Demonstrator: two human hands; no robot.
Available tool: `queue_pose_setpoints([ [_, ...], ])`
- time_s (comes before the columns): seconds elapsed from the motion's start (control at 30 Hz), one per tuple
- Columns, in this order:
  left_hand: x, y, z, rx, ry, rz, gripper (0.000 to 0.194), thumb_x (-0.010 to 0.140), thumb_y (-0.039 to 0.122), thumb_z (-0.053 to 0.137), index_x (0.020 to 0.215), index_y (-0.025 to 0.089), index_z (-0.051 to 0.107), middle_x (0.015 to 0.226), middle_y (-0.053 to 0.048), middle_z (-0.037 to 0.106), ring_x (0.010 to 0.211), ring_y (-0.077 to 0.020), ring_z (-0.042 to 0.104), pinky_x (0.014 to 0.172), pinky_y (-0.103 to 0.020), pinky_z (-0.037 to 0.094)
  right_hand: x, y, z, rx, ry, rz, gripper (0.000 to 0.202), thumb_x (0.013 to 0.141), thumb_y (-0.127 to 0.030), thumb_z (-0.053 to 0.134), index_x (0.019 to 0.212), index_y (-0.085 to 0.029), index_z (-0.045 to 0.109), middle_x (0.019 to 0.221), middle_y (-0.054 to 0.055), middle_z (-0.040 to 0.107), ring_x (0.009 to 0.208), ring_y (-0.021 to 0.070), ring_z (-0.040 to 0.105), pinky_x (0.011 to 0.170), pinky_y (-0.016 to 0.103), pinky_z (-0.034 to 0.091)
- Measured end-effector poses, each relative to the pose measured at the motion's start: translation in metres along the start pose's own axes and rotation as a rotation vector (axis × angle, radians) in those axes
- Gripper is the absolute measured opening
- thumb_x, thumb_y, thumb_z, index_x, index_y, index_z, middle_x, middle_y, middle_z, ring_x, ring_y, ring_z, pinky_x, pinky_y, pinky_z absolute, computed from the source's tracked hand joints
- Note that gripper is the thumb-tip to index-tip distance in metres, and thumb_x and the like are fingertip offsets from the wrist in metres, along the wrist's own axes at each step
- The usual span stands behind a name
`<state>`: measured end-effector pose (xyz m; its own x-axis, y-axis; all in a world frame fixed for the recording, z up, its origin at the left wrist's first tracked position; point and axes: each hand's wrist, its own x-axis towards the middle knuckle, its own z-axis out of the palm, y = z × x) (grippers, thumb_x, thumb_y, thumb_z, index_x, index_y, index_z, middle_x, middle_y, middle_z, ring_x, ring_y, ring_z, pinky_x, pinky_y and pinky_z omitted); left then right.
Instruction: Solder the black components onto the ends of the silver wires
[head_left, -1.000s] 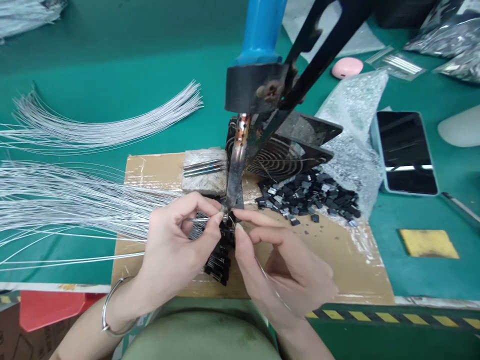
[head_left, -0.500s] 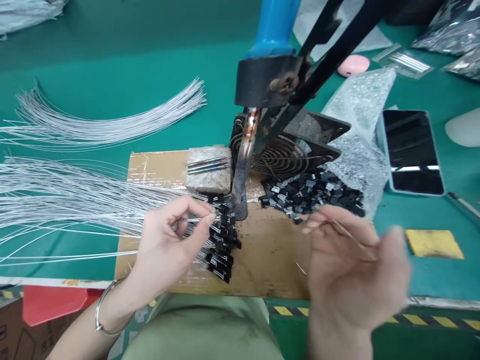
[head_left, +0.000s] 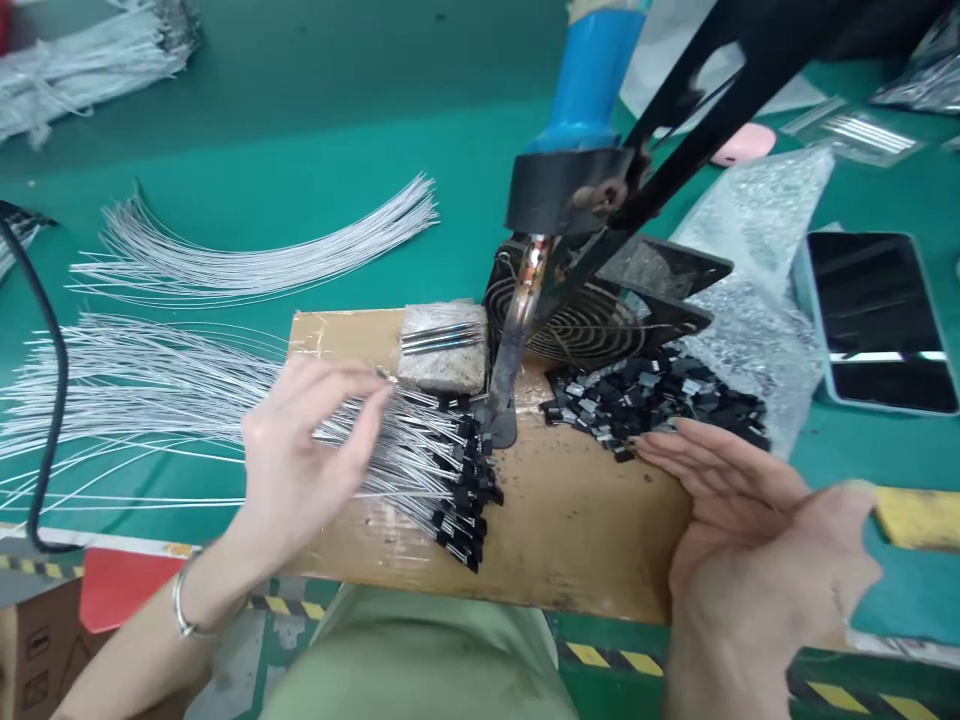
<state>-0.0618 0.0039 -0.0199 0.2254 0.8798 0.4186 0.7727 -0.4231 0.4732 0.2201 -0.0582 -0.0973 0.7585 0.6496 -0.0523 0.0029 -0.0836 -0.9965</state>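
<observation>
My left hand (head_left: 311,450) is over the bundle of white wires (head_left: 172,385), thumb and forefinger closed in a pinch. A small pale tip shows at the fingertips, too blurred to name. Black connectors (head_left: 469,485) sit on the right ends of these wires, on a brown board (head_left: 570,530). My right hand (head_left: 757,540) is open, palm turned inward and fingers stretched, with the fingertips at the near edge of a heap of loose black connectors (head_left: 652,395). Between the hands, a soldering iron (head_left: 525,300) with a blue handle points down, its tip low over the board.
Behind the iron stands a black fan (head_left: 600,325). A wrapped block (head_left: 442,350) with thin metal rods lies left of it. More white wires (head_left: 262,265) lie farther back. At the right are bubble wrap (head_left: 772,260), a phone (head_left: 885,320) and a yellow sponge (head_left: 919,517).
My left hand has moved left and slightly up, away from the connector ends. My right hand has opened out flatter beside the heap, and the thin wire across its palm no longer shows. The view has shifted.
</observation>
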Motion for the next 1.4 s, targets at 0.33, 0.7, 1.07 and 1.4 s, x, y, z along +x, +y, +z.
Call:
queue_pose_setpoints([
  [0.33,0.112,-0.118,0.045,0.546,-0.338,0.101,0.024,0.101,0.01,0.044,0.106,0.013,0.068,0.121,-0.022,0.069,0.128,-0.043,0.059,0.106,-0.059,0.044,-0.005,-0.003,0.001,-0.019,-0.059,-0.013,0.069,0.094,-0.077,0.045,0.083,-0.015,0.072,0.078,0.01,0.076,0.067,0.0249,0.072,0.068,0.044,0.058],
  [0.7,0.109,-0.122,0.022,0.216,-0.053,-0.076,0.016,0.098,0.021,0.058,0.096,0.022,0.074,0.098,-0.008,0.08,0.091,-0.0251,0.072,0.087,-0.038,0.051,-0.007,-0.002,0.001,-0.012,-0.058,-0.026,0.058,0.097,-0.067,0.053,0.081,-0.014,0.073,0.082,0.011,0.076,0.067,0.0246,0.072,0.068,0.044,0.057],
  [1.07,0.094,-0.094,-0.008,-0.244,0.068,-0.267,0.014,0.091,0.034,0.075,0.081,0.024,0.074,0.079,-0.002,0.073,0.07,-0.0152,0.065,0.069,-0.031,0.051,-0.008,-0.002,0.001,-0.003,-0.054,-0.043,0.058,0.094,-0.069,0.06,0.077,-0.016,0.074,0.079,0.011,0.077,0.065,0.0252,0.072,0.066,0.045,0.056],
  [1.4,0.05,-0.044,-0.079,-0.567,-0.734,-0.218,0.014,0.082,0.016,0.079,0.069,0.019,0.08,0.056,-0.001,0.069,0.05,-0.0108,0.054,0.048,-0.022,0.041,-0.033,-0.011,0.0,-0.034,-0.226,-0.151,0.041,0.096,-0.046,0.07,0.068,-0.017,0.078,0.057,0.002,0.065,0.048,0.0146,0.054,0.046,0.029,0.038],
])
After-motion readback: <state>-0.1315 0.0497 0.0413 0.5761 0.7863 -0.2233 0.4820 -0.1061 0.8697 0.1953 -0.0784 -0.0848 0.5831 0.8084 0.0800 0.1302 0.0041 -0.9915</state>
